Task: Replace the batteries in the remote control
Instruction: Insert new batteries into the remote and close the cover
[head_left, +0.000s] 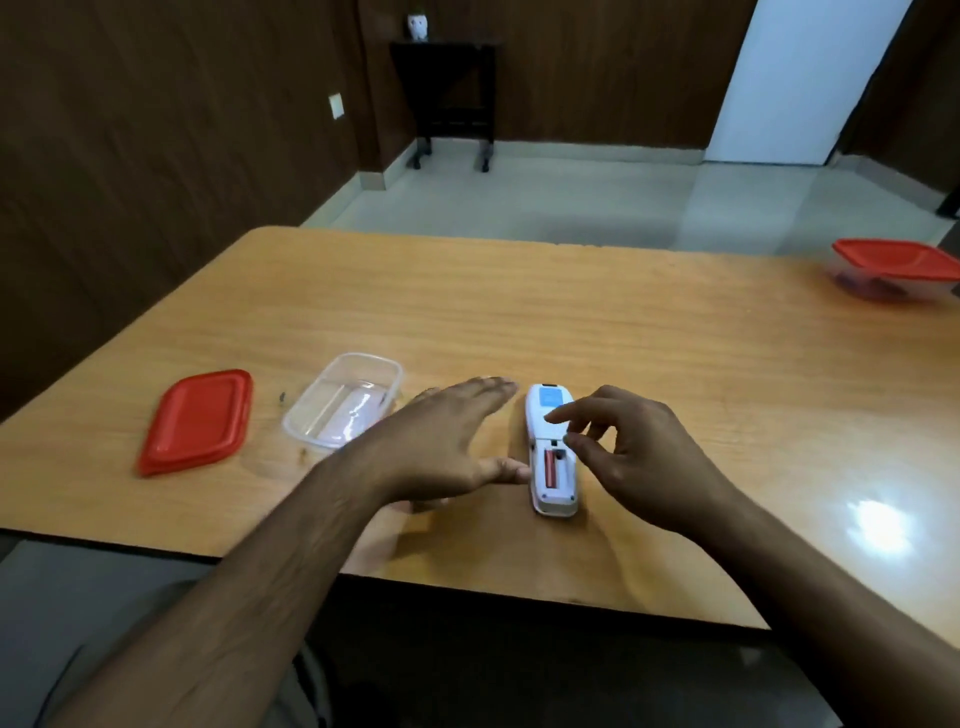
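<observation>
Remote (549, 447) near table edge (545, 597), seemingly uncovered.

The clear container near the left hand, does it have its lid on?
No. The clear container stands open, and a red lid lies flat on the table beside it.

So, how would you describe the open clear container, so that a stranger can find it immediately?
On the wooden table, look left of the white remote control. The clear container stands there with no lid, beside a loose red lid. The other container, far right, is closed.
</observation>
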